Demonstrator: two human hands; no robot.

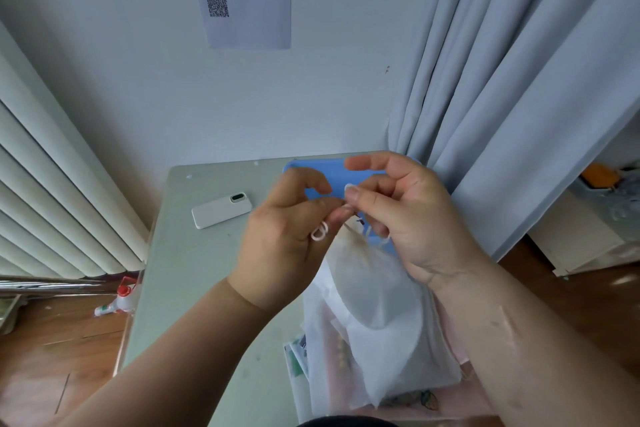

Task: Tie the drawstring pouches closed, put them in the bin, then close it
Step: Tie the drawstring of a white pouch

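"Two bare arms come up from the bottom, one on each side. What do they hold?"

"One white pouch [374, 295]. It hangs right under the fingers, with its neck bunched up just below the pinch."

"How do the hands sit?"

"The left hand [287, 239] and the right hand [408, 215] are lifted over the table, thumbs and first fingers almost tip to tip. Both squeeze the white cord [319, 232] tight, and a small loop of it pokes out below the left thumb."

"Any more pouches?"

"A heap [329, 367] lies under the hanging one, near the front of the table. They are too piled up to count."

"And the bin?"

"One blue bin [311, 172], behind the hands and mostly hidden, so I cannot tell if it is shut. One white phone [221, 210] lies to its left on the pale green table [194, 270]."
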